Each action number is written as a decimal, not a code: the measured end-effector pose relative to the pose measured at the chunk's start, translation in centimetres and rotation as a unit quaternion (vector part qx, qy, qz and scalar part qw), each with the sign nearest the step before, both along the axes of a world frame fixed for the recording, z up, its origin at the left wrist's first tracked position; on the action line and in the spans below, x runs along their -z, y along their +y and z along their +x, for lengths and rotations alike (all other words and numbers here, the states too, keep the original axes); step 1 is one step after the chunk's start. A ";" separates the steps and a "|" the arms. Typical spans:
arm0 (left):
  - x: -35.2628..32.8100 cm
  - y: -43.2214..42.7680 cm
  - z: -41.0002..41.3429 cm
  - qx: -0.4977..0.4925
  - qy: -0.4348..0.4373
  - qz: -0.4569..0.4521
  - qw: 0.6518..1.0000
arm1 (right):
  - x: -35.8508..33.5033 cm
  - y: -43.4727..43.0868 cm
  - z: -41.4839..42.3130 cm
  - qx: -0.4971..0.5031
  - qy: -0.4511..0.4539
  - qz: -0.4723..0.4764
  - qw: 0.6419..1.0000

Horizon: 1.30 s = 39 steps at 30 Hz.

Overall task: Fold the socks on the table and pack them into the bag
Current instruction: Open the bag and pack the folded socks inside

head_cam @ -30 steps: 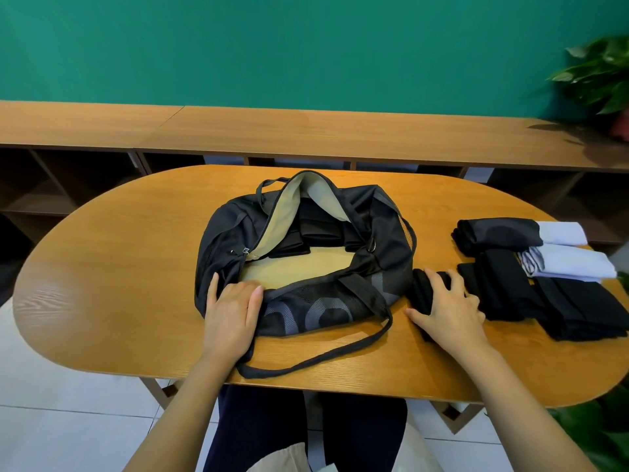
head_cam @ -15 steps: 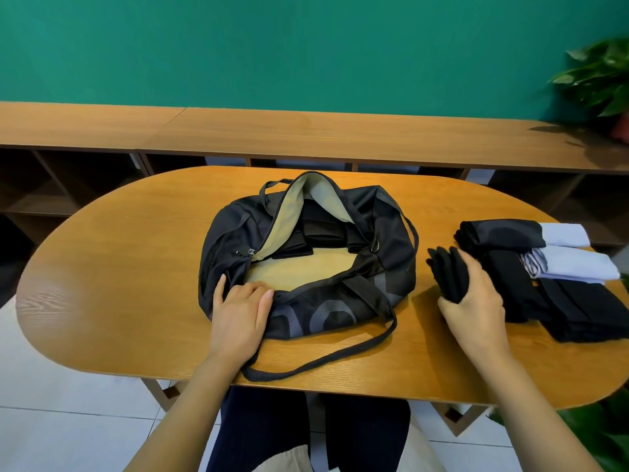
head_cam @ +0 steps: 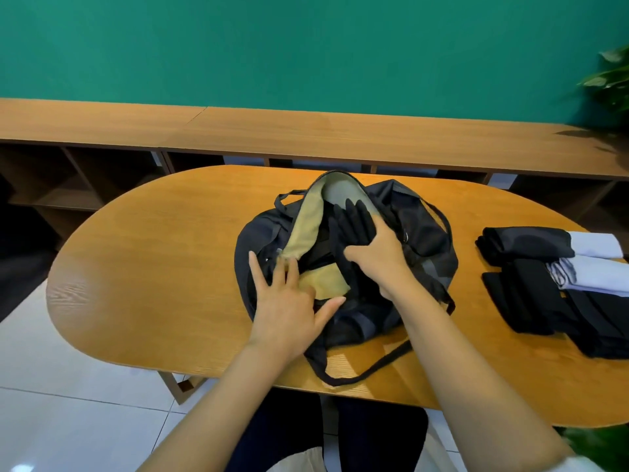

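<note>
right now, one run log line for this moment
step: packing | right hand: grips black socks over open bag | left hand: presses bag's near edge | waiting: sock pile on table

Plant (head_cam: 612, 80) and folded socks (head_cam: 531, 294) cut off at right edge

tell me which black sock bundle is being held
The folded black sock gripped by the right hand above the open bag. The other socks lie untouched in a pile on the table, further right.
</note>
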<state>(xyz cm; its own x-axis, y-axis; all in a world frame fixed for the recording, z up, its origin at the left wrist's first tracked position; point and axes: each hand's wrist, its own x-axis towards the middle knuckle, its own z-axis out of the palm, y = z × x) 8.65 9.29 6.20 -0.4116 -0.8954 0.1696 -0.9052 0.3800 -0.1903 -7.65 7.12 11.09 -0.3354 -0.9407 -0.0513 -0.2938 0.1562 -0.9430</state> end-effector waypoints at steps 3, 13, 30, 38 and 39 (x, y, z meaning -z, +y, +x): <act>-1.0 0.5 0.6 -0.017 0.018 -0.035 0.999 | 1.2 -1.1 1.8 0.022 0.132 -0.006 0.991; -0.1 0.5 4.5 0.011 0.058 0.051 0.997 | 3.9 0.8 2.5 -0.173 0.107 0.103 0.974; 1.2 -9.0 -5.2 0.261 -0.045 0.173 0.949 | 12.4 6.2 -4.3 -0.054 0.508 0.008 0.860; 1.4 -7.4 -1.2 0.245 -0.023 0.178 0.953 | 12.6 6.1 -4.1 -0.033 0.516 0.016 0.856; 1.4 -7.3 -0.9 0.250 -0.008 0.189 0.950 | 12.6 6.1 -4.1 -0.038 0.515 0.022 0.856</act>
<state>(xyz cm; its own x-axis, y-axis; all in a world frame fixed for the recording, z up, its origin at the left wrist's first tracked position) 7.76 1.99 4.82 -0.8010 -0.5834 -0.1344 -0.5920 0.8053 0.0326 -11.79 13.19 -1.50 -0.1615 -0.9666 0.1991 -0.9770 0.1281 -0.1707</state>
